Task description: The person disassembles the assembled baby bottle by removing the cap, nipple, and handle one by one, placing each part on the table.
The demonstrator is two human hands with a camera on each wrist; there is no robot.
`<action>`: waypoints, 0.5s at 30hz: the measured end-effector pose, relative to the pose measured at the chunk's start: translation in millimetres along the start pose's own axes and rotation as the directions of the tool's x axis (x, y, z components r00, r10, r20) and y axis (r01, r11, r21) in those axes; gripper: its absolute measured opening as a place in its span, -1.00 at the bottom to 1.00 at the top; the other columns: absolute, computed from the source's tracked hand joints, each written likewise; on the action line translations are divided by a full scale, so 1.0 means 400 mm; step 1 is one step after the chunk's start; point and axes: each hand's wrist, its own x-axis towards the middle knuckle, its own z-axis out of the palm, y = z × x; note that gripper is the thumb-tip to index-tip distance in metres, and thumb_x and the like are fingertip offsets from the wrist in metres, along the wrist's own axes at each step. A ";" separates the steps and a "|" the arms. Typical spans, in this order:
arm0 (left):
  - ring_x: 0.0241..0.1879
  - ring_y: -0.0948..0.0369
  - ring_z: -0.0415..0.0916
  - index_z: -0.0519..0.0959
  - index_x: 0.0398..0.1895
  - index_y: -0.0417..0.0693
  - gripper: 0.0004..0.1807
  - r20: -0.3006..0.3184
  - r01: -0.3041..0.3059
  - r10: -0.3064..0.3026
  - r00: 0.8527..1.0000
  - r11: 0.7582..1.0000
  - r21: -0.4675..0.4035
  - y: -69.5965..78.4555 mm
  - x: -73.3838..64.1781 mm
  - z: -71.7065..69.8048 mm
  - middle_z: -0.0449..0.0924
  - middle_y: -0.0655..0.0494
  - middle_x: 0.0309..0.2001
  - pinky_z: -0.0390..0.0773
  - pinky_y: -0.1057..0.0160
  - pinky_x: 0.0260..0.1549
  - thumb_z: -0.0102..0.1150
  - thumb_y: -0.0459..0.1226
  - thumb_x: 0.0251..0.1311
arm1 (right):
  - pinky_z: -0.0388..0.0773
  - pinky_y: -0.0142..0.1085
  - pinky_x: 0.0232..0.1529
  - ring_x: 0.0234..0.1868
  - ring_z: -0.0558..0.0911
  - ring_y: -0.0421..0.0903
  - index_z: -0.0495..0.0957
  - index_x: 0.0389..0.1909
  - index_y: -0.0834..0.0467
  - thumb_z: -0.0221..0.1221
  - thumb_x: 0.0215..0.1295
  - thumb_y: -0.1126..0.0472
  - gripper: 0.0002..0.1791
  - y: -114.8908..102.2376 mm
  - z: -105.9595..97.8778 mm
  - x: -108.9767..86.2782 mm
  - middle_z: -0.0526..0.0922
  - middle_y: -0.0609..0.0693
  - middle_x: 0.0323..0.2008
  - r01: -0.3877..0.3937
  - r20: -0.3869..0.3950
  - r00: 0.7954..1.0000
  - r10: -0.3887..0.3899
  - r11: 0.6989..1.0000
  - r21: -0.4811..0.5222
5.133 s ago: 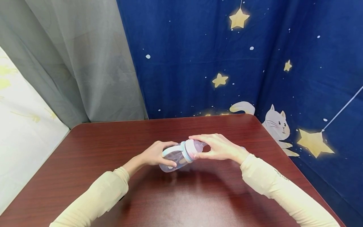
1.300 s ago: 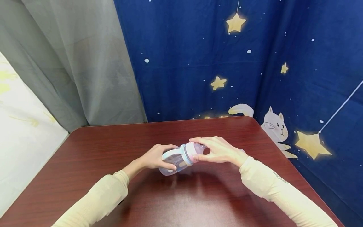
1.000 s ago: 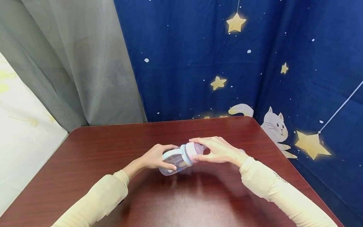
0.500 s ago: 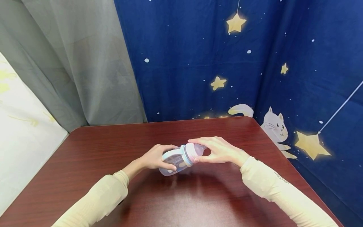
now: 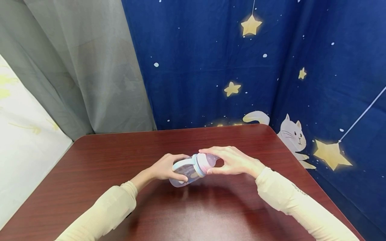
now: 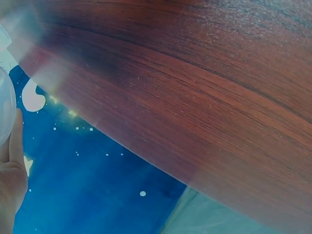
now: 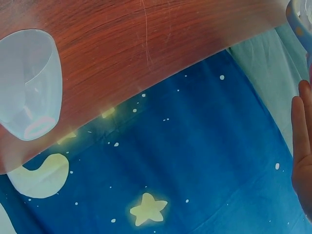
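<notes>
A translucent baby bottle with a light-blue handle and a pink collar is held tilted just above the dark red table. My left hand grips its body from the left; its thumb and the bottle's edge show in the left wrist view. My right hand pinches the pink collar between thumb and fingers. One finger shows at the right wrist view's edge. A clear cap with a pink rim lies on the table beyond my right hand.
A blue curtain with stars and a cat hangs behind and to the right of the table. A grey curtain hangs at the back left. The table's rounded far corner lies near my right hand.
My right hand's fingers have shifted a little around the pink collar. The bottle and my left hand have stayed almost where they were.
</notes>
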 end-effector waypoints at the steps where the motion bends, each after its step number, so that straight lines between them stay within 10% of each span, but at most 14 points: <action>1: -0.41 0.32 0.45 0.44 0.00 -0.02 -0.30 0.001 0.001 -0.001 1.000 1.000 0.000 0.001 0.000 0.000 0.57 0.11 -0.32 0.43 0.35 -0.46 0.32 0.11 -0.26 | 0.38 -0.36 -0.14 -0.03 0.41 -0.34 0.28 0.20 -0.12 0.10 0.03 -0.26 -0.32 0.000 0.000 0.000 0.40 -0.25 0.04 0.001 0.000 1.000 -0.001 1.000 -0.002; 15: -0.43 0.37 0.43 0.45 -0.02 -0.01 -0.30 -0.002 0.009 -0.009 1.000 1.000 0.013 0.010 0.000 -0.001 0.54 0.28 -0.35 0.43 0.36 -0.47 0.31 0.14 -0.27 | 0.37 -0.31 -0.11 -0.01 0.41 -0.28 0.20 0.23 -0.13 0.08 -0.04 -0.35 -0.22 -0.012 -0.007 -0.001 0.37 -0.20 0.09 -0.061 0.013 0.998 0.060 0.998 0.022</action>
